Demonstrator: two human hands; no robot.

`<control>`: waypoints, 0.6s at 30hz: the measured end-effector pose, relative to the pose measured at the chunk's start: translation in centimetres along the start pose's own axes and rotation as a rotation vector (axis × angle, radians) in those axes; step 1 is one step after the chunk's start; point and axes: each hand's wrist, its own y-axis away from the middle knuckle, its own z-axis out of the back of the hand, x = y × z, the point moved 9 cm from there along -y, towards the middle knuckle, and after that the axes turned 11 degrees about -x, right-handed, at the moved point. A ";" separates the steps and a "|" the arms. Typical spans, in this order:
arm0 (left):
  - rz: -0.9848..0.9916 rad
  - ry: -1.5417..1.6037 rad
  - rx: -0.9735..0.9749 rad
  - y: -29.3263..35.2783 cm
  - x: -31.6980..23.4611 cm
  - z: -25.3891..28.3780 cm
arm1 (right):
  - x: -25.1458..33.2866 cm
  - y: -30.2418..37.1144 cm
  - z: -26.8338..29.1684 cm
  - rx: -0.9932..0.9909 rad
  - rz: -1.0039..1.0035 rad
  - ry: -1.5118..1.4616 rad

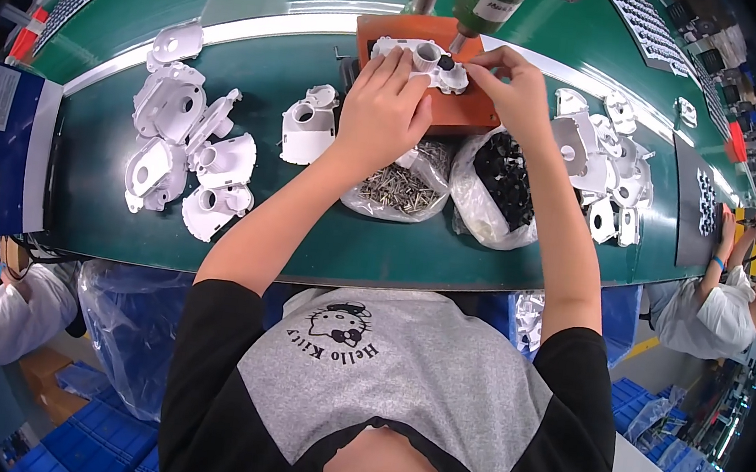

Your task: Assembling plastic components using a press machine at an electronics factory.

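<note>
Head view: both hands point(382, 107) (palms down) press white housing point(422, 61)

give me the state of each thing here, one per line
left hand: pressing down on the white housing
right hand: fingertips pinching at the housing's right end
white housing: seated on the orange block
orange block: flat on the belt
screw bag: open
black parts bag: open
left pile of housings: loose, untouched

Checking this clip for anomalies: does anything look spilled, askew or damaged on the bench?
Nothing stands out. The screws stay inside their open bag, and the white housing sits squarely on the orange fixture under both hands.
</note>
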 end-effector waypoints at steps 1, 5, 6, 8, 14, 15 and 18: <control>0.001 -0.001 0.000 0.0 0.0 0.0 | 0.6 0.0 -0.6 -0.029 0.074 -0.085; 0.010 0.014 0.001 0.0 0.0 0.1 | -0.2 -0.1 -1.2 -0.059 -0.021 -0.121; 0.014 0.012 0.002 0.0 0.1 0.1 | -0.2 -0.1 -1.4 -0.055 -0.028 -0.138; 0.006 0.006 -0.002 0.0 0.0 0.1 | -0.5 -0.1 -1.5 -0.051 -0.038 -0.152; 0.004 0.008 0.007 -0.1 0.0 -0.1 | -0.2 0.1 -2.2 -0.010 0.106 -0.182; 0.004 0.008 0.008 -0.1 0.0 -0.1 | 0.1 0.1 -1.9 -0.032 0.135 -0.151; 0.002 0.002 0.008 0.0 0.1 0.0 | 0.8 0.4 -1.5 -0.093 0.099 -0.142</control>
